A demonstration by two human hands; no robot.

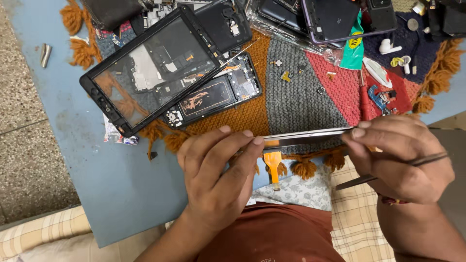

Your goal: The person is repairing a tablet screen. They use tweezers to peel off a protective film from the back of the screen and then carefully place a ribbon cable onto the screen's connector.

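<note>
Thin grey phone screen panel [306,136], edge-on with an orange flex ribbon [273,165] hanging, was held already free of any body, above the near edge of the blue worktop [121,184]. Left hand [216,174] pinched its left end; right hand [395,160] pinched the right end, also gripping metal tweezers [388,170]. Far side lay crowded: a black tablet frame [150,68], an opened phone [213,94]; bare worktop remained at left.

Blue worktop [121,189] sits low over speckled stone floor [24,160]. Multicolour knitted mat [291,97] with orange tassels covers its middle. Checked cream cushion [43,233] lies below the worktop edge. Even, soft light.
</note>
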